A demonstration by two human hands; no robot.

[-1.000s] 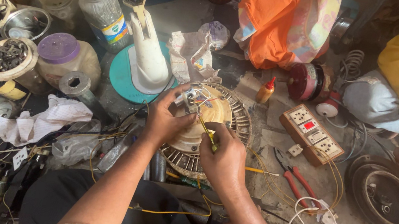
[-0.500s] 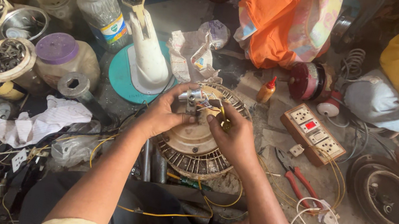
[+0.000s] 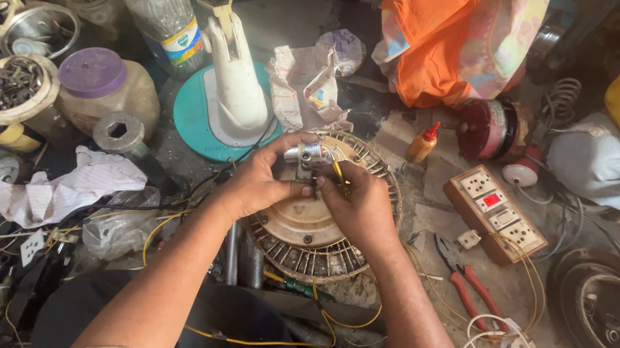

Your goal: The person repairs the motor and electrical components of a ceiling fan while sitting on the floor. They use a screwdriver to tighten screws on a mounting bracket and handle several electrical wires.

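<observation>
1. Nearest the wearer, both forearms are reaching forward over dark trousers, and a yellow wire [image 3: 276,342] is trailing across the lap at 6 o'clock.
2. The left hand [image 3: 263,183] is curling narrowly around a small silvery cylindrical part [image 3: 305,151], with thumb and fingers closing on it.
3. The right hand [image 3: 361,206] is pinching thin wires just beside that part, its fingers drawn tight together.
4. Both hands are resting on the round fan motor [image 3: 313,232], which is lying flat at the centre of the scene. It is looking heavy and stiff, so lifting by its slotted rim seems safest; the wires look fine and fragile and are best held close to their ends.
5. At 3 o'clock, red-handled pliers [image 3: 466,281] are lying near a brown socket board [image 3: 494,212].
6. At 10 o'clock, a white fan stand on a teal base [image 3: 196,112] is standing upright.
7. At 12 o'clock, orange cloth [image 3: 445,39] is bunching up.
</observation>
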